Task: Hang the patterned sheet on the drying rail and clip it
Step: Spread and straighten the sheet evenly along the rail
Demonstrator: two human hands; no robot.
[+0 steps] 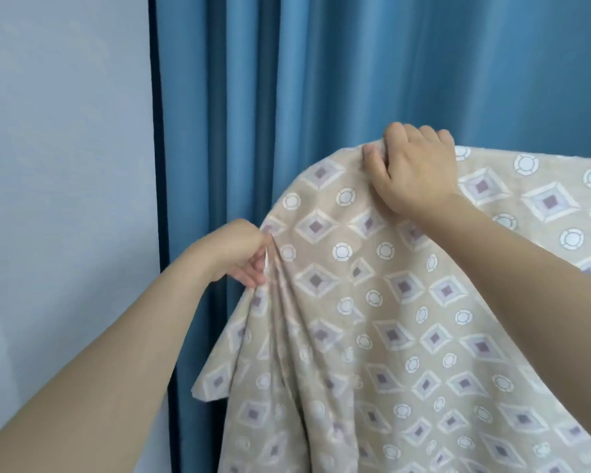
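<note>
Right fingers [403,138] are curled over the top fold of the sheet [406,302], knuckles up, clamping the cloth at about 1 o'clock from the middle of the view. The right hand [413,172] sits on top of that fold, and whatever it is pressing against underneath is hidden: the rail itself is not visible, so I cannot tell whether the cloth is truly over it.

Left fingers [253,268] pinch a bunched pleat at the sheet's left edge, at 9 o'clock from the right hand and lower down. The left hand [234,252] has gathered several folds together there, and they fan downward from the pinch.

The sheet slopes from the high right grip down to the left pinch, then hangs in loose drapes toward 6 o'clock, with 1 free corner dangling at 7 o'clock.

Behind everything hangs the curtain [321,80], with the wall [62,165] at 9 o'clock.

Risks, as I judge them: no clip is in sight, so fetching 1 would mean freeing a hand, and the heavy hanging side could drag the cloth off. The left bunching could stay creased and dry unevenly if not spread. The cloth could also snag or press against the curtain.
</note>
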